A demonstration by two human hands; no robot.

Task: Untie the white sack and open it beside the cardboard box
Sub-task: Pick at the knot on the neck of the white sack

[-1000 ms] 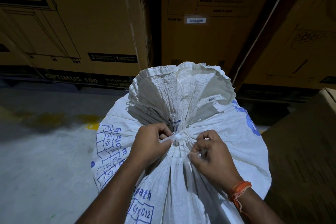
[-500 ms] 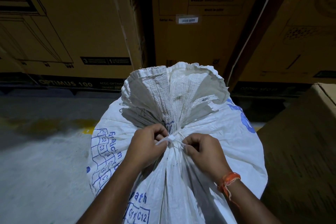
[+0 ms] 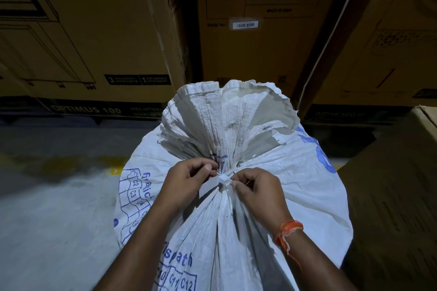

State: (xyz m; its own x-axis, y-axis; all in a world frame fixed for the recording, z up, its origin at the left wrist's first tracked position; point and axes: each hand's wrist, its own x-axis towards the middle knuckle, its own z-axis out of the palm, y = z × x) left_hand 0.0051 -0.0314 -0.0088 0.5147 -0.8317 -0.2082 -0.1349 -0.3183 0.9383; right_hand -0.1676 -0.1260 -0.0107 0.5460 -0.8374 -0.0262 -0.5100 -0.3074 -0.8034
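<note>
Left hand [image 3: 186, 182] and right hand [image 3: 257, 192] pinch white tie [image 3: 223, 178] at gathered neck of white sack [image 3: 295, 186] — woven plastic, pleated, blue print — upright on floor [image 3: 47, 208], beside cardboard box [image 3: 397, 196].

Single head view: looks forward-down, close over white sack [image 3: 236, 231]; stacked cartons [image 3: 94, 30] fill background.

This is a warehouse or stockroom. Beyond the fingers [image 3: 203, 168] rise large cardboard cartons [image 3: 99, 30], stacked close and printed with appliance line drawings, warranty marks and the model name "OPTIMUS 100". One carton carries a barcode sticker [image 3: 244, 24] beside "Serial No." Left of the fingers lies a bare concrete floor [image 3: 54, 208] with worn yellow paint; right of them stands another cardboard box [image 3: 392, 196].
</note>
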